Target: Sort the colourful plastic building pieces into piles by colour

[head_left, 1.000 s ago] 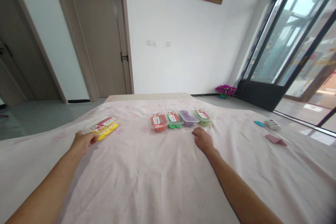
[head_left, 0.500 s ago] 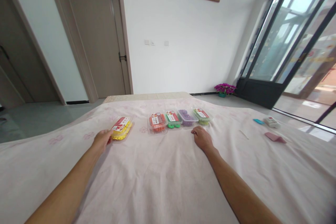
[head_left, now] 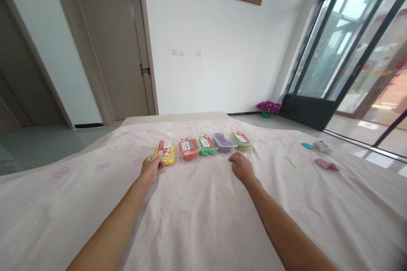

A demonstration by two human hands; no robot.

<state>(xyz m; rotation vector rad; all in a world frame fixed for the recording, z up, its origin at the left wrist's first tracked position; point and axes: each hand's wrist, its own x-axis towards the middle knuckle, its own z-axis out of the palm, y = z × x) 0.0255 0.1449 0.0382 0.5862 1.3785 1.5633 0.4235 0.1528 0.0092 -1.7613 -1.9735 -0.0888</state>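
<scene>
My left hand (head_left: 151, 168) grips the near edge of a clear plastic box of yellow pieces (head_left: 164, 152) with a red and white label. That box stands at the left end of a row on the cloth. Beside it are a box of orange pieces (head_left: 188, 149), a box of bright green pieces (head_left: 207, 145), a box of purple pieces (head_left: 224, 142) and a box of light green pieces (head_left: 241, 141). My right hand (head_left: 242, 167) rests closed on the cloth just in front of the purple and light green boxes, touching neither; whether its curled fingers hold anything is hidden.
A pale pink floral cloth (head_left: 197, 220) covers the wide surface. To the right lie a blue item (head_left: 308, 146), a small white pack (head_left: 322, 146), a folded pink piece (head_left: 327, 164) and a thin pale strip (head_left: 290, 161). Purple flowers (head_left: 269, 107) stand on the floor beyond.
My left hand has brought the yellow box rightward and set it close beside the orange one, turning it straighter. My right hand stays in nearly the same place; the view has shifted slightly.
</scene>
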